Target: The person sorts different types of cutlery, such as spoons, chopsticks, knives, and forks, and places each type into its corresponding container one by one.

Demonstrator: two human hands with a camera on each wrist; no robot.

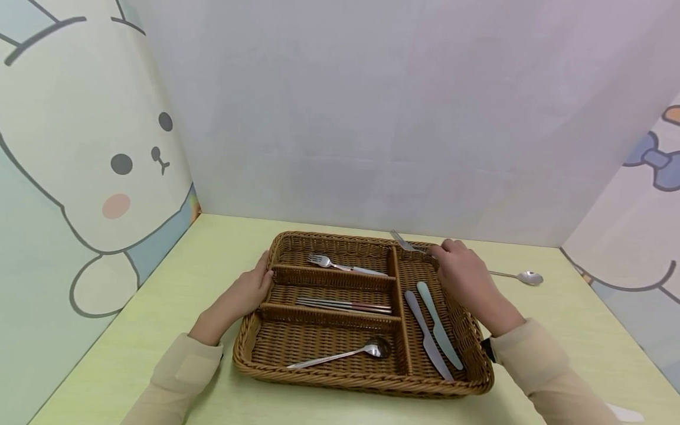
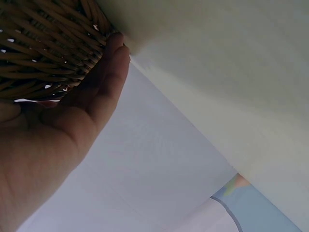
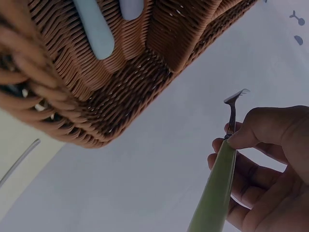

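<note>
My right hand pinches a fork with a green handle between thumb and fingers, above the back right corner of the wicker basket. The tines point away to the left in the head view. At the basket's left side, my left hand holds the rim, its thumb at the edge and its fingers along the outer wall. A lavender knife and a mint knife lie in the right compartment. Other compartments hold a white-handled fork, chopsticks and a spoon.
On the table behind my right hand lies another spoon, its handle partly hidden. A white piece shows at the lower right beside my sleeve. A grey wall stands close behind the basket, with cartoon-printed walls on both sides.
</note>
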